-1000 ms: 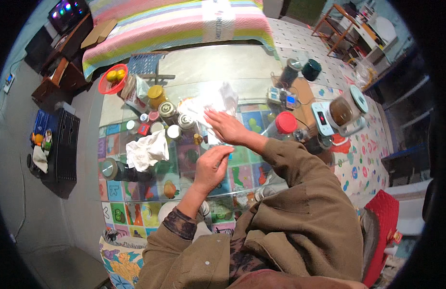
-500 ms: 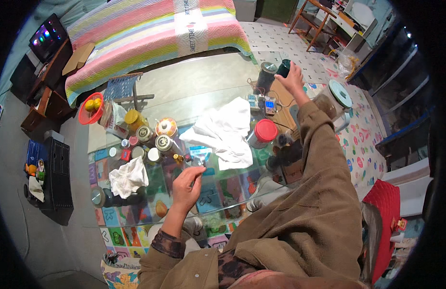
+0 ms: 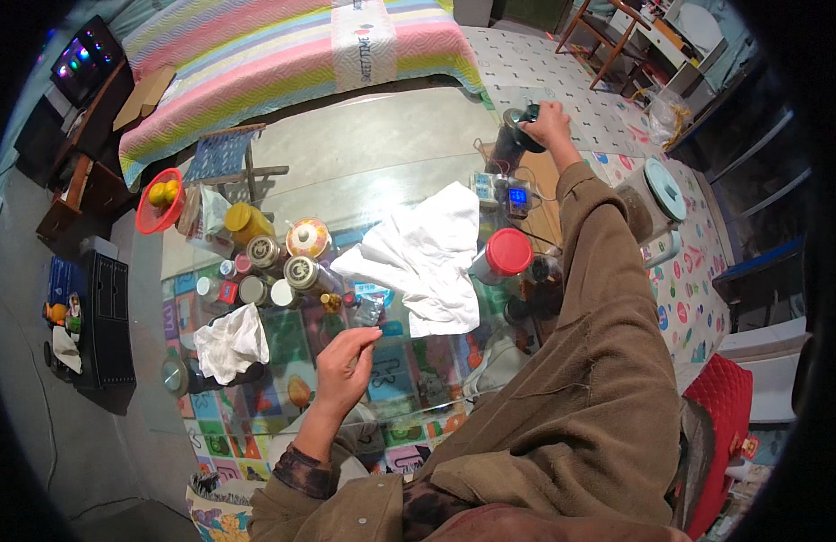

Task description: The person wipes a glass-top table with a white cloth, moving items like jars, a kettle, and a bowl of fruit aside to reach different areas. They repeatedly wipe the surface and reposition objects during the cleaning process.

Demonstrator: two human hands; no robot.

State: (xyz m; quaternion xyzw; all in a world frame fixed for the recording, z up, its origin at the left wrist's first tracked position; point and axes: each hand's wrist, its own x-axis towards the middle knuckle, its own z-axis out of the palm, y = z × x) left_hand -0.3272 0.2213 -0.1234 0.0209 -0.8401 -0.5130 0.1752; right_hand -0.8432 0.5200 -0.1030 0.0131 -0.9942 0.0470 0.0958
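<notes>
At the table's far right, my right hand (image 3: 549, 128) is closed round a dark, glossy cylinder (image 3: 530, 135), most of it hidden by the fingers. It overlaps a dark jar with a metal lid (image 3: 508, 144) standing beside it. My left hand (image 3: 346, 361) hovers over the near part of the table, thumb and fingers drawn together with nothing visible between them. Just beyond its fingertips lies a small clear plastic packet (image 3: 368, 312). A crumpled white cloth (image 3: 427, 262) spreads over the middle, with a red-lidded jar (image 3: 506, 253) at its right.
Several jars cluster at left around a floral lidded pot (image 3: 308, 238). Another white cloth (image 3: 233, 343) lies in front of them. A small device with a blue-lit screen (image 3: 518, 197) stands near my right forearm. A pitcher with a pale blue lid (image 3: 664, 191) is farther right.
My right hand has tilted the dark cylinder and brought it against the metal-lidded jar. My left hand has drawn back slightly from the clear packet. The view has shifted a little.
</notes>
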